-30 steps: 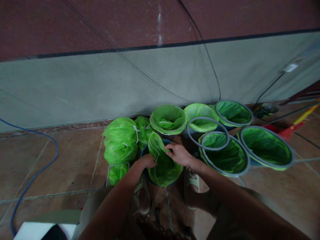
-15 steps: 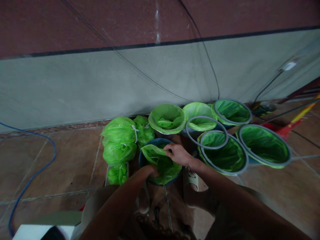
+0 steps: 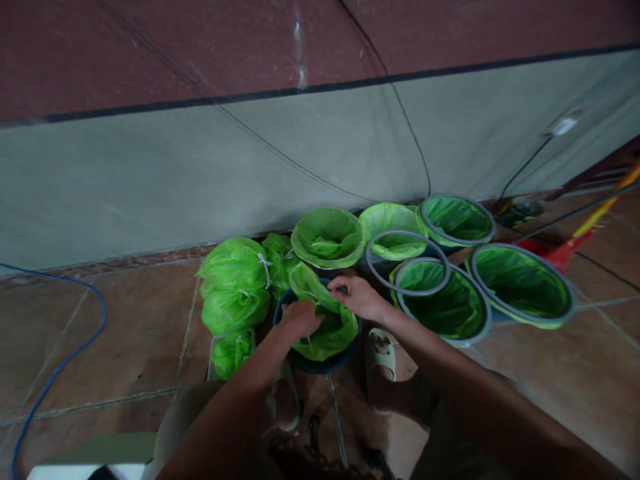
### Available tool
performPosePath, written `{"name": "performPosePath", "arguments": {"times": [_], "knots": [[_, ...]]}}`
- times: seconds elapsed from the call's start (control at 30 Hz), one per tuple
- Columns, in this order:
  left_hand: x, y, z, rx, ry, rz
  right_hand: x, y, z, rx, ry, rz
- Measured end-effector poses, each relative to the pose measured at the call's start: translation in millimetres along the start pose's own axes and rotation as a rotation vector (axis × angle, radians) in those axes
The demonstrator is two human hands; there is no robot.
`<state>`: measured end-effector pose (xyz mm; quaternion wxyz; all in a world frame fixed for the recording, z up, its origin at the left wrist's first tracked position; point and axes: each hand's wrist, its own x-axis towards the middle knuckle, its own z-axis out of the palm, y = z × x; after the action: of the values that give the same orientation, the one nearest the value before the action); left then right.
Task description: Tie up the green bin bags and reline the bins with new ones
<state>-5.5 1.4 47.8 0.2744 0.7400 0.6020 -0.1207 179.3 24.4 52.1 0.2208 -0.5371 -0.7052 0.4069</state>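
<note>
A thin green trash bag point(image 3: 327, 347) sits loosely in a round blue trash bin point(image 3: 320, 368) between my feet. My right hand point(image 3: 359, 297) pinches the bag's far right edge above the bin. At the bag's left side, my left hand point(image 3: 303, 319) is closed on the plastic, its fingertips partly hidden. The bag's rim stands up at the back, and a white drawstring end hangs near the front. Dark blue wall of the bin shows around the bag.
Tied green bags point(image 3: 235, 283) lie to the left, beside a clear tub point(image 3: 214, 363) holding more green plastic. Several lined bins stand along the wall and to the right, with a loose grey ring point(image 3: 407, 291) on top. A red dustpan point(image 3: 550, 255) lies farther right; a blue cable point(image 3: 63, 363) crosses the floor.
My left hand has risen out of the bag to its left edge. The bag's rim is pulled up and inward, leaving more of the bin's wall exposed. The view has shifted slightly.
</note>
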Motion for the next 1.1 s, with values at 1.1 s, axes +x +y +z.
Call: {"name": "performPosePath", "arguments": {"times": [1.1], "knots": [[-34.7, -18.6, -102.8, -1.499, 0.613, 0.258, -13.8, -36.1, -29.8, -0.209, -0.687, 0.096]]}}
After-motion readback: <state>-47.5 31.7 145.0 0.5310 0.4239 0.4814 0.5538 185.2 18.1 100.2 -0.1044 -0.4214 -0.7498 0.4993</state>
